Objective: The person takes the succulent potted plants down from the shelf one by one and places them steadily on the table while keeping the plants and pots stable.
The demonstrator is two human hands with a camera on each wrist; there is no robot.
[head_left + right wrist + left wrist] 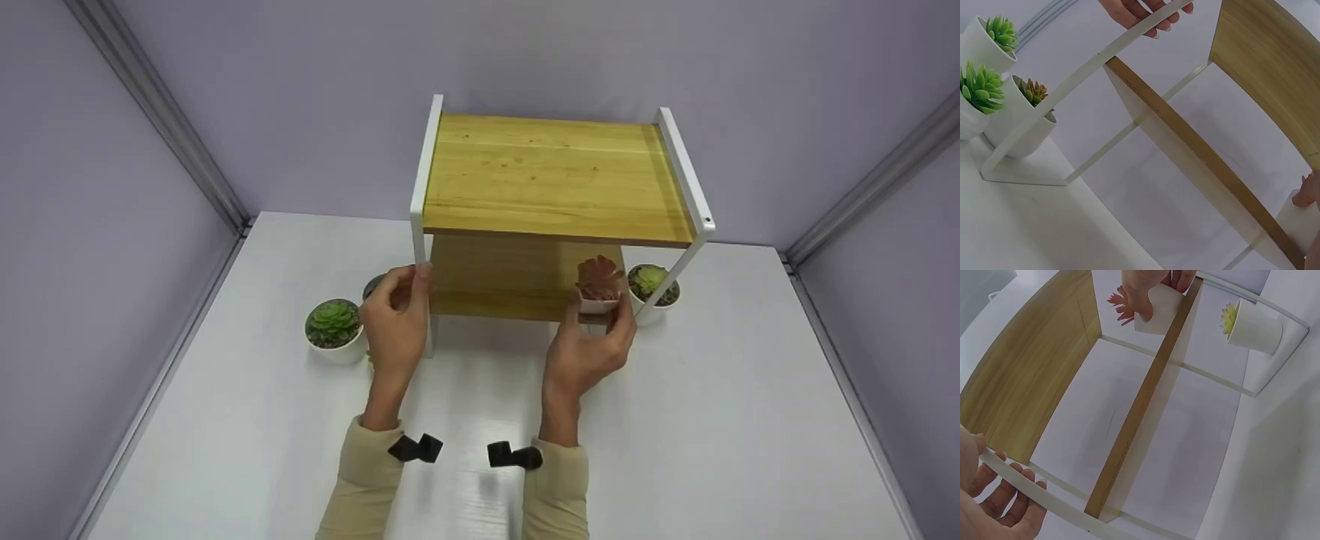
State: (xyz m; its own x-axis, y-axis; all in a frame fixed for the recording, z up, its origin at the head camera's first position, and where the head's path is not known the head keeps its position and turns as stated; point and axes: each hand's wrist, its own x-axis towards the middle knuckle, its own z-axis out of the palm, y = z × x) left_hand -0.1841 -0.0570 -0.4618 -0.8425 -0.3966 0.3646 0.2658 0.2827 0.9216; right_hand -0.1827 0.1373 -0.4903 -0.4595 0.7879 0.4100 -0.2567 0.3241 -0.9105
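A two-tier shelf with wooden boards and a white frame stands in the middle of the table. My left hand grips its front left post, fingers around the far side. At the right end of the lower board, my right hand holds a red succulent by its white pot. The pot is at the board's front edge; whether its base bears fully on the wood cannot be told. In the right wrist view, most of that hand is cut off.
Left of the shelf stand several potted succulents, one green and one reddish, partly behind the post in the right wrist view. A yellow-green succulent stands by the front right post. Pale walls enclose the white table.
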